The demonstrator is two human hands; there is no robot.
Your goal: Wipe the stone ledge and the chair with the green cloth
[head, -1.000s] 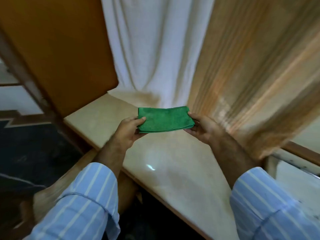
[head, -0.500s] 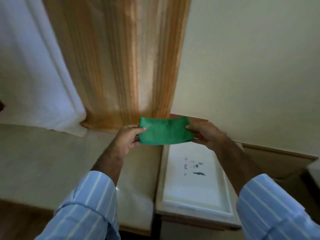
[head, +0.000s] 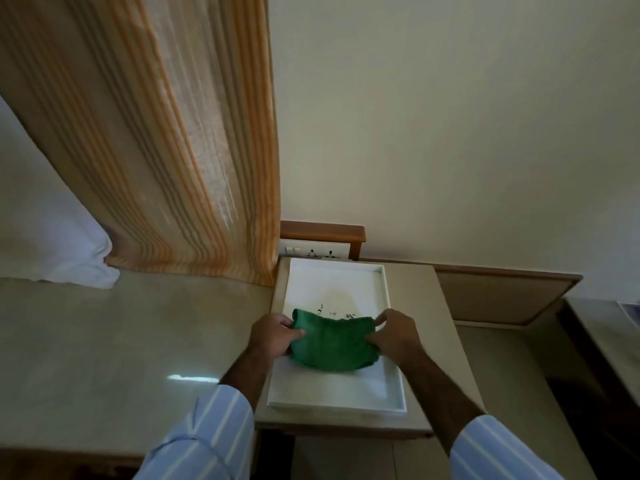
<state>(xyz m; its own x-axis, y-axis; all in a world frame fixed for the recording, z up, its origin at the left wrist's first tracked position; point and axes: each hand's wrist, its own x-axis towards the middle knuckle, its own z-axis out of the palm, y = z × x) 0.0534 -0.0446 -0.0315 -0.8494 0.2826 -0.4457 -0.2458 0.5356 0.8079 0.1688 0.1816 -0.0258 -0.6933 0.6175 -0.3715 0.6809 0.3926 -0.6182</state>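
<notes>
The green cloth (head: 330,344) sags between both hands, low over a white tray (head: 393,379). My left hand (head: 272,334) grips its left end and my right hand (head: 393,336) grips its right end. Whether the cloth touches the tray I cannot tell. The polished beige stone ledge (head: 114,348) stretches to the left of the tray. No chair is in view.
The white tray has small dark marks near its middle and lies on a small stone-topped side table (head: 446,344). A striped orange curtain (head: 180,150) and a white curtain (head: 52,244) hang onto the ledge. A switch and socket plate (head: 313,251) sits on the wall behind the tray.
The view has swung right from the ledge to the tray. Both hands have lowered the cloth toward the tray, and it now droops instead of being held flat.
</notes>
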